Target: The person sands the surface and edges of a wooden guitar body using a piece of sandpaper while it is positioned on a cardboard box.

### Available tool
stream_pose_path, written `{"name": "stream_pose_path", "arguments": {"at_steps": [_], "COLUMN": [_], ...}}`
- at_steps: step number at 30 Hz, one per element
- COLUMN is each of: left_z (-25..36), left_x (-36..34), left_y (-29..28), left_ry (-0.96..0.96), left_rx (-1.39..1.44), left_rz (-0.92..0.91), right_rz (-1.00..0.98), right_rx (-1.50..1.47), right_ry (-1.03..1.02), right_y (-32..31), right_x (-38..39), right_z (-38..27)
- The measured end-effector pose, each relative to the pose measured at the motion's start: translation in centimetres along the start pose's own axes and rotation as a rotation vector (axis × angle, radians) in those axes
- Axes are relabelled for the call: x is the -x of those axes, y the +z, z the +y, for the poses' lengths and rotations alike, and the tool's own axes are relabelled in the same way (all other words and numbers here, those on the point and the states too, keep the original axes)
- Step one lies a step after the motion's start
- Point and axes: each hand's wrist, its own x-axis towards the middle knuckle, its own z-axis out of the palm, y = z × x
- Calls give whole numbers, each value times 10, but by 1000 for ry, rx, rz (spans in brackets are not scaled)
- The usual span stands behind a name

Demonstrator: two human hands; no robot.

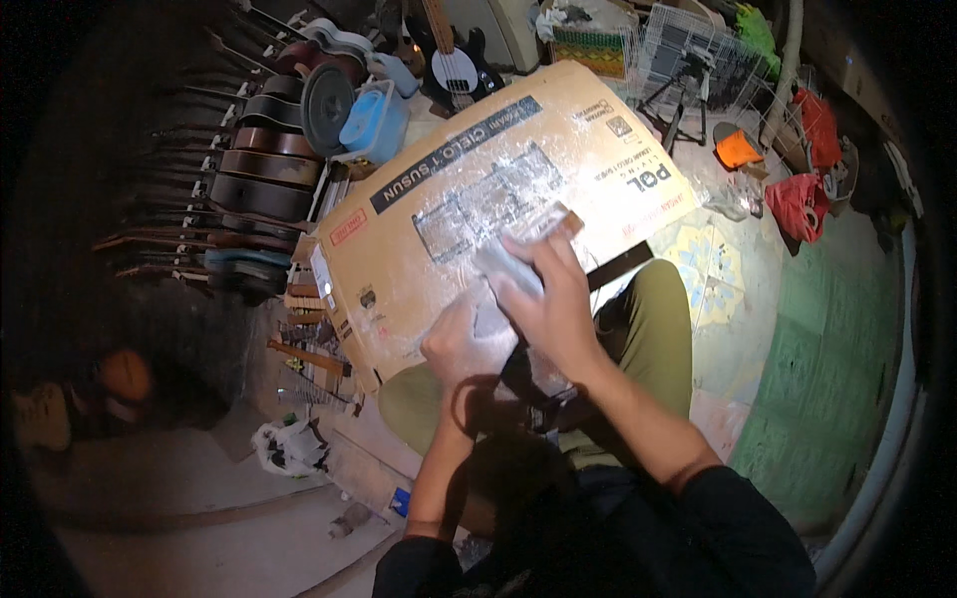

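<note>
Currently hands [469, 339] [558, 304] grip dusty piece [546, 221] over powdery cardboard [399, 299]; guitars [267, 167] left, tiled floor [812, 389] right

Cardboard [394, 299] is tan with black and red print, dusted white. Trousers [658, 319] olive, sleeves [748, 528] black. Blue tub [371, 128] at 11 o'clock, red bag [796, 207] past 2, yellow-and-blue flowery tiles [710, 274] near 3, green floor [812, 369] toward 4.
</note>
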Motion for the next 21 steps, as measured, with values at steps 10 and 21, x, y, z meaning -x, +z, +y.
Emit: {"name": "stream_pose_path", "arguments": {"at_steps": [10, 21], "left_z": [-14, 11], "left_x": [-2, -2], "left_y": [-5, -12], "left_ry": [-173, -19], "left_rx": [102, -9], "left_rz": [5, -20], "right_rz": [-71, -48], "right_rx": [61, -47], "right_ry": [-116, -18], "right_y": [-5, 3], "right_x": [35, 5], "right_z": [-8, 0]}}
